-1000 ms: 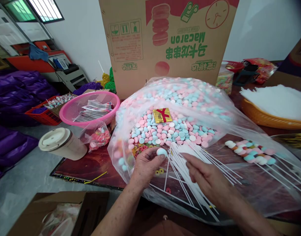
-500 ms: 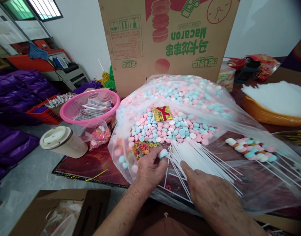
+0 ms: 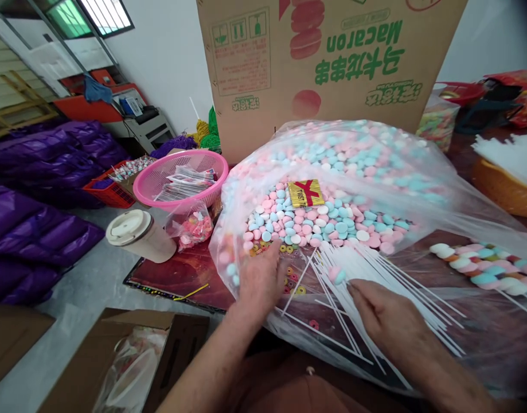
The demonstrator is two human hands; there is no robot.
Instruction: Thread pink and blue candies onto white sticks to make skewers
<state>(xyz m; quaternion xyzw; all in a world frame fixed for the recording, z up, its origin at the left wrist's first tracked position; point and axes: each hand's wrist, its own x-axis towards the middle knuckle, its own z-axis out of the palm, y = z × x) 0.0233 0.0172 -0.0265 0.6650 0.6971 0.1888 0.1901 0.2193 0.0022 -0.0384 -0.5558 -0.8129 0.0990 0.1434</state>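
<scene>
My right hand (image 3: pixel 379 310) is closed in a pinch just below a pink-and-blue marshmallow piece (image 3: pixel 336 275), which appears to sit on a white stick mostly hidden by the fingers. Under that hand lies a loose bundle of white sticks (image 3: pixel 387 281). My left hand (image 3: pixel 261 275) reaches into small coloured ring candies (image 3: pixel 295 281), thumb and index finger slightly apart; its other fingertips are hidden. Behind both hands, a large clear plastic bag (image 3: pixel 418 189) spills pink, blue and white marshmallow discs (image 3: pixel 306 229). Finished marshmallow skewers (image 3: pixel 487 267) lie at the right.
A gold twist-tie packet (image 3: pixel 305 193) rests on the discs. To the left stand a lidded cup (image 3: pixel 153 241), a pink basket (image 3: pixel 143 189) and a small candy bag (image 3: pixel 194 229). A large carton (image 3: pixel 254 126) rises behind; an orange basket (image 3: pixel 499 183) of sticks is at right.
My left hand has let go of the marshmallow piece and moved to the ring candies. That piece now shows at my right hand's fingertips. The view has shifted left.
</scene>
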